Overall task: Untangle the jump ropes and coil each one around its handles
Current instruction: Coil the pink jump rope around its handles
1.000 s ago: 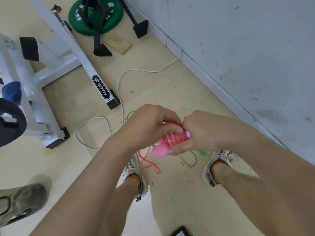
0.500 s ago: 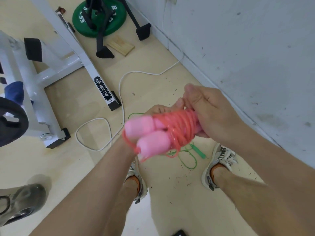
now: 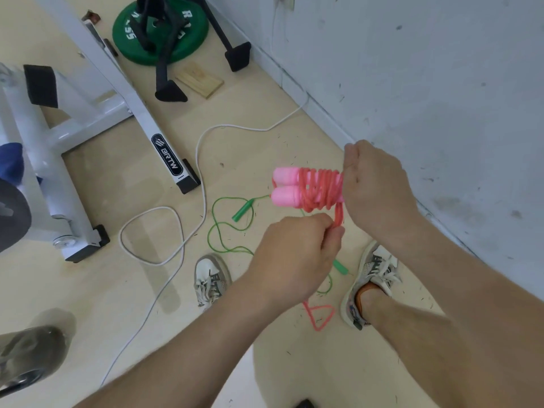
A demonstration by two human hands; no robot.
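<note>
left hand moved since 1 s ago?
Yes. The left hand has let go of the pink handles and dropped toward the shoes, now pinching the loose rope below the bundle.

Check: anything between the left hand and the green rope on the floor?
Nothing visible. The green rope lies loose on open floor. But the left hand grips the pink rope, still wrapping it.

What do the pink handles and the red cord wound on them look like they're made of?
The pink handles look like matte foam or soft rubber: rounded ends, no glare; I can't tell which. The red cord looks like smooth plastic, likely PVC: slight sheen, and its loose end keeps stiff kinks by the shoe. The right hand holds the bundle; the left hand pinches the cord.
</note>
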